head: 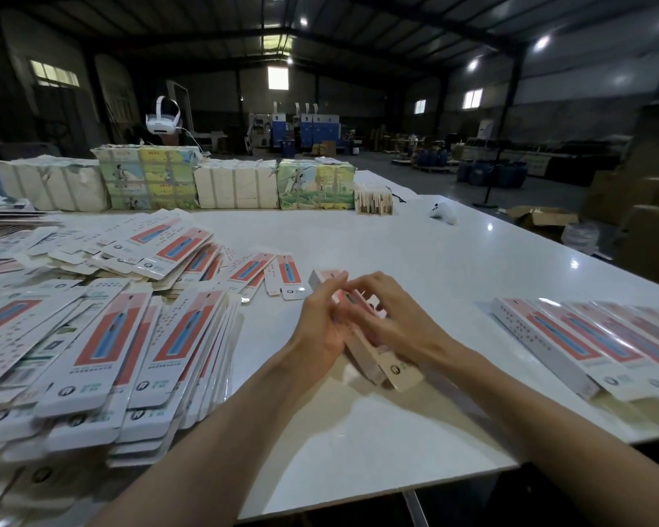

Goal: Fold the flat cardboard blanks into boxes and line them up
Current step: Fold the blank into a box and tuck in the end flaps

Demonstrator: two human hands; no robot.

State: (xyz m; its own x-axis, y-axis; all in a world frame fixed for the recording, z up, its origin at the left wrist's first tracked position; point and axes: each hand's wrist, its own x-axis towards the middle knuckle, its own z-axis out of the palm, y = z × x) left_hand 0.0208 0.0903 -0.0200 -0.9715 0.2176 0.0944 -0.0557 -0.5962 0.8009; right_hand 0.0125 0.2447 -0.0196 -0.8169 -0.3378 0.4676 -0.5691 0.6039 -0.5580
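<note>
Your bench (396,237) has a smooth, glossy white top that mirrors the ceiling lamps, while the flat blanks (107,336) piled on it are thin printed card with a soft sheen. The half-folded box (400,370) you hold is the same coated card, duller and buff-looking on its end flap, as are the finished boxes (571,336). The white bundles (236,188) are wrapped in creased matt paper, and the headset (163,121) looks like shiny white plastic.
</note>
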